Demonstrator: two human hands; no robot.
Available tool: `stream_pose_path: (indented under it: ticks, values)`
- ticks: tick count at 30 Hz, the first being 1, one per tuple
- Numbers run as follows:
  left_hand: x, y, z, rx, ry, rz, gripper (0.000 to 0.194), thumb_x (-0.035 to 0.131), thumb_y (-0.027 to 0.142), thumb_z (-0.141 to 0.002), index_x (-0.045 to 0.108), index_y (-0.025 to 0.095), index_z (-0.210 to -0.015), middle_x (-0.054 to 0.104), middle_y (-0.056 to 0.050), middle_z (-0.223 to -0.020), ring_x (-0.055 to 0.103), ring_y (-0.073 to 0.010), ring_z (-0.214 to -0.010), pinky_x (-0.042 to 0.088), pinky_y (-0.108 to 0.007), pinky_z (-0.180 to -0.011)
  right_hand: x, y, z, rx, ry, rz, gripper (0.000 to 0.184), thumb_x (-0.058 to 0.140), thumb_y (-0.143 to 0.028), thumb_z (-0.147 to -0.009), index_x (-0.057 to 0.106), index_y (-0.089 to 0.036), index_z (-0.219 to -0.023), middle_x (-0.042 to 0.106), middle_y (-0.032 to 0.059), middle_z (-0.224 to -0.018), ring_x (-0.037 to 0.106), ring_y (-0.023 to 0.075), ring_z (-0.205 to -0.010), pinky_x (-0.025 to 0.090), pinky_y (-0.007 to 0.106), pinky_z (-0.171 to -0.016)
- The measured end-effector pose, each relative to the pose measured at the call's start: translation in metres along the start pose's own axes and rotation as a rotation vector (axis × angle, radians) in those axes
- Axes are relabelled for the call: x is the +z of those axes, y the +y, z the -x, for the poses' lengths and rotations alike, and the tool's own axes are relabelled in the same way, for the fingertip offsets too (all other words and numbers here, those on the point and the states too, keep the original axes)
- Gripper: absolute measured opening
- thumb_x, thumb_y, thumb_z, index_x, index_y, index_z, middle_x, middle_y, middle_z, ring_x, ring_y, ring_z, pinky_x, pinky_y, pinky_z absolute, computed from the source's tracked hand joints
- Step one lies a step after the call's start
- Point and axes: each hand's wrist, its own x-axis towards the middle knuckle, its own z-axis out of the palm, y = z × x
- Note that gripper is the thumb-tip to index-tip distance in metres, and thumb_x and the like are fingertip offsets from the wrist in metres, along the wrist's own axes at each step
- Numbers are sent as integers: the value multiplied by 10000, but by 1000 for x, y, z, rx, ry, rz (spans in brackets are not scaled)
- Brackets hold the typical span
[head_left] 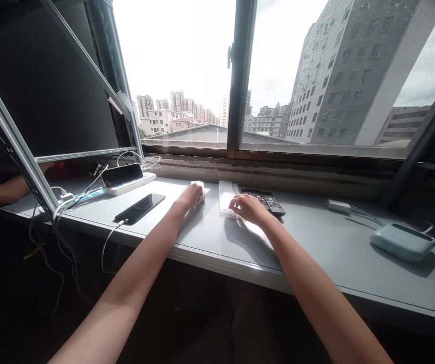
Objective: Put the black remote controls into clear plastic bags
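Two bare hands were at work on the pale desk (346,247) below the window (179,60). From where I stood, the left hand (192,194) had its grip closed around a small white item (203,192), so covered that I couldn't tell what it was. The right hand (249,208) held a half-curled grip at the near end of a clear plastic bag (225,193); whether it pinched the bag, I couldn't tell. Black remote controls (274,203) lay just beyond that hand. I judged the handling to be partway along: the white item was grasped but apart from the bag, which lay flat, and neither looked finished with. A black smartphone (140,208) lay off to the left, a white cable (108,237) plugged in.
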Motion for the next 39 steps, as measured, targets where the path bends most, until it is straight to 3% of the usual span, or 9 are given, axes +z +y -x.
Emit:
stream_pose_path:
  ticks: [5,15,24,30,39]
  values:
    - [-1,0,-1,15,23,-37,376,462,-16,-764,741,92,-992,726,-167,-1026,682,-252,-927,514,-300,-773,-3,-3,1,0,-12,-2,211,573,-105,-914,771,-176,-935,746,71,-1048,677,184,-915,477,245,-767]
    - [-2,3,2,-47,42,-84,308,468,5,-813,710,129,-959,719,-127,-1055,675,-238,-973,484,-277,-778,-3,-2,1,2,-14,-2,214,571,-95,-915,769,-173,-941,745,69,-1053,676,184,-921,473,245,-771]
    - [-1,2,7,-80,-19,-108,456,497,51,-866,554,174,-1301,642,-123,-1252,678,-221,-999,478,-274,-777,-2,-3,0,-3,-12,13,209,578,-102,-913,768,-185,-939,745,59,-1053,678,178,-915,466,236,-760]
    - [1,2,4,-21,-47,-179,371,436,41,-882,722,165,-1084,668,-118,-1155,677,-222,-979,476,-255,-740,-1,-2,0,-4,-15,8,209,576,-99,-912,766,-182,-937,747,58,-1049,679,179,-917,464,232,-757]
    - [-4,2,7,-100,-50,-180,365,434,20,-847,713,158,-1037,683,-115,-1103,657,-218,-966,463,-264,-754,-1,-1,0,-13,5,28,155,616,-100,-884,748,-180,-899,746,60,-1009,678,179,-901,454,237,-752]
